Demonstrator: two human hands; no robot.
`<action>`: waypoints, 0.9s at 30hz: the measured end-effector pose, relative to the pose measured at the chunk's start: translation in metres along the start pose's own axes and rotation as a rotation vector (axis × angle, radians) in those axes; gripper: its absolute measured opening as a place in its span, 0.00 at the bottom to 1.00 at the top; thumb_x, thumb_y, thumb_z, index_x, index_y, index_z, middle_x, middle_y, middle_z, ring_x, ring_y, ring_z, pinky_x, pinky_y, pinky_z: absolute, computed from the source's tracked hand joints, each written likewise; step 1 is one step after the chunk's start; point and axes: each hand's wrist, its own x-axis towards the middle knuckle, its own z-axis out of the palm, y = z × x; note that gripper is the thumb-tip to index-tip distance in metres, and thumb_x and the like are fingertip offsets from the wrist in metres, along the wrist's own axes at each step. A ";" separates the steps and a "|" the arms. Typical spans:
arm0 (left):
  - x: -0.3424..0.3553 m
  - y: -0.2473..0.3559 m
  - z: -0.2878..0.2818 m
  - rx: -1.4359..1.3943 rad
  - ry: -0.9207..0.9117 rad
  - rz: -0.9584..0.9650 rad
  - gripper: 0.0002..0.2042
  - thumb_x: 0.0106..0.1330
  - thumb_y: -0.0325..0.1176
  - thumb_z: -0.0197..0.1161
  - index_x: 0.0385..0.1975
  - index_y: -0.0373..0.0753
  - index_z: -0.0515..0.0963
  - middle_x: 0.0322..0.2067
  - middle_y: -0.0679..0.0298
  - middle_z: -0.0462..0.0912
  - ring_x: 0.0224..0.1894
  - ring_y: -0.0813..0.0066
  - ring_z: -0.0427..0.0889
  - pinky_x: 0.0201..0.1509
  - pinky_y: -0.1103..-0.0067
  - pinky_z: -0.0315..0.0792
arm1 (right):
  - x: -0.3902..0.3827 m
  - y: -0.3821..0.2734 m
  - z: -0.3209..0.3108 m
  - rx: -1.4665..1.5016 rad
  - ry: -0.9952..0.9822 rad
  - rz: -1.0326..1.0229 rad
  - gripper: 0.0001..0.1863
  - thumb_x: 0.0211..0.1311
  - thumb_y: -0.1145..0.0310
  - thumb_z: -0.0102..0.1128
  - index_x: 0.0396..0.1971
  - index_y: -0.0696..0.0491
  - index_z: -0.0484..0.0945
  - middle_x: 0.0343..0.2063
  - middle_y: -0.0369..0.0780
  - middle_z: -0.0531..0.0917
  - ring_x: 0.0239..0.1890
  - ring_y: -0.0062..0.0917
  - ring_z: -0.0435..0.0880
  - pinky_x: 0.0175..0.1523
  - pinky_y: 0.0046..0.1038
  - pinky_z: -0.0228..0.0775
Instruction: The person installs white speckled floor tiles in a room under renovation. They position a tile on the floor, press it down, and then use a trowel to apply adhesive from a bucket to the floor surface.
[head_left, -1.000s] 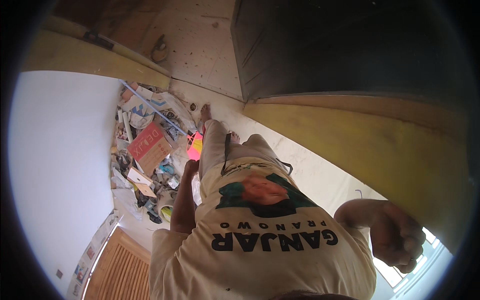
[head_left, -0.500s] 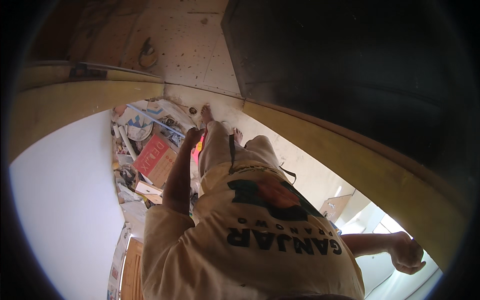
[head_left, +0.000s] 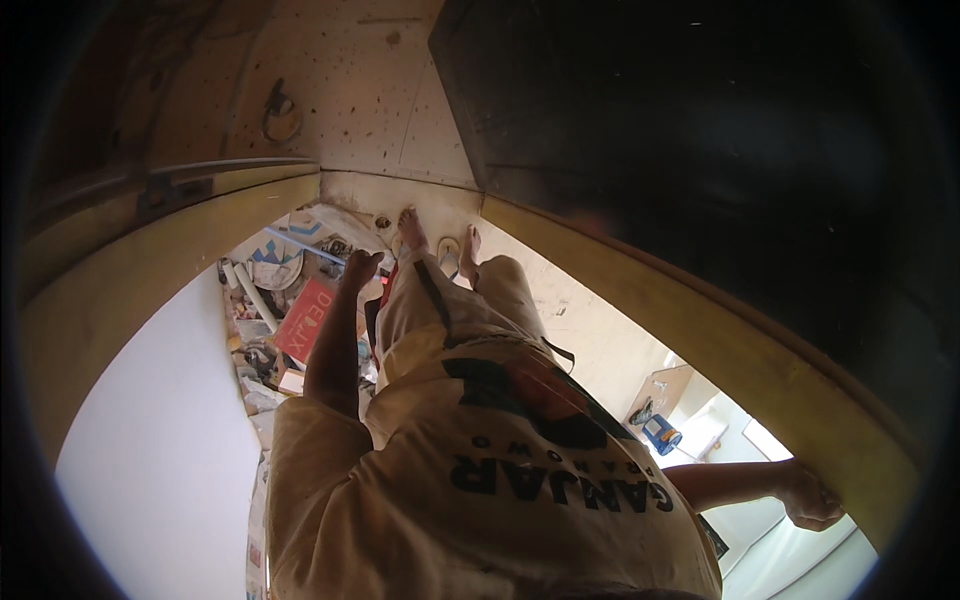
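Curled at left hand (head_left: 361, 267) and right hand (head_left: 810, 500), cannot tell if empty; cannot see inside red box (head_left: 304, 322); extended near it and well rightward.

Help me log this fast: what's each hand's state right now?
Left hand: closed; whether it holds anything can't be told.
Right hand: closed, nothing visible in it.

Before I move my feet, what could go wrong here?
The bare foot on the left is close to the debris heap, so it might get stubbed or scraped. The blue pole slants across that heap and could snag a toe or roll underfoot. The right hand appears near the yellow panel, so knuckles might knock it, though the gap is hard to judge.
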 end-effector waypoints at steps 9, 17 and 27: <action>0.009 0.012 -0.006 0.370 -0.098 0.368 0.17 0.60 0.46 0.51 0.33 0.37 0.78 0.29 0.40 0.77 0.36 0.46 0.78 0.40 0.60 0.71 | -0.015 -0.006 0.010 -0.090 0.008 -0.059 0.12 0.35 0.72 0.53 0.26 0.56 0.76 0.26 0.37 0.77 0.28 0.23 0.77 0.34 0.27 0.73; 0.014 0.041 -0.019 0.308 -0.123 0.249 0.12 0.61 0.43 0.51 0.37 0.46 0.78 0.31 0.43 0.77 0.36 0.45 0.77 0.40 0.59 0.72 | -0.012 0.000 0.005 -0.167 -0.030 -0.083 0.14 0.35 0.72 0.51 0.28 0.57 0.76 0.29 0.37 0.77 0.30 0.25 0.77 0.34 0.27 0.72; 0.031 0.053 -0.016 0.740 -0.062 0.856 0.13 0.50 0.31 0.61 0.36 0.40 0.74 0.19 0.52 0.77 0.22 0.57 0.79 0.28 0.66 0.73 | 0.015 0.031 -0.020 -0.388 -0.118 -0.400 0.11 0.41 0.71 0.54 0.27 0.58 0.77 0.28 0.38 0.79 0.29 0.21 0.79 0.33 0.25 0.76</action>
